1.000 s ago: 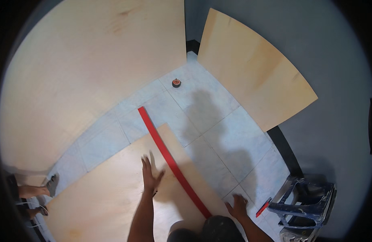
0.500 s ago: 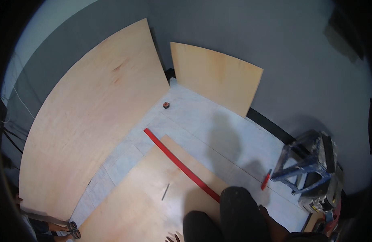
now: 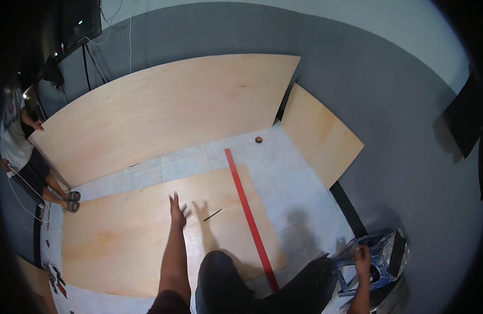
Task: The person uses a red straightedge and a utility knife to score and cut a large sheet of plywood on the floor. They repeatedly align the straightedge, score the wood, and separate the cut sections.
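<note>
My left hand [image 3: 178,211] is raised over a plywood sheet [image 3: 110,235] on the floor, its fingers spread and holding nothing. My right hand [image 3: 362,258], over the blue stool [image 3: 380,256] at the right, has its fingers curled in; whether anything is in them is hidden, and I cannot tell if it touches the stool. A long red straightedge [image 3: 247,209] lies across the right part of the sheet, its near end beside my knee. Between my left hand and the straightedge lies a thin dark pencil-like stick [image 3: 212,215].
A large plywood panel [image 3: 163,115] and a smaller one [image 3: 320,131] lean on the grey walls. A small round black-and-red object [image 3: 259,139] lies on the tiles. At the left stands another person [image 3: 21,141], near scattered tools [image 3: 58,282] and a screen [image 3: 68,26].
My view has swung up and left, showing more of the room. My left hand has risen from the lower edge out over the sheet. My right hand has come into view by the stool.
</note>
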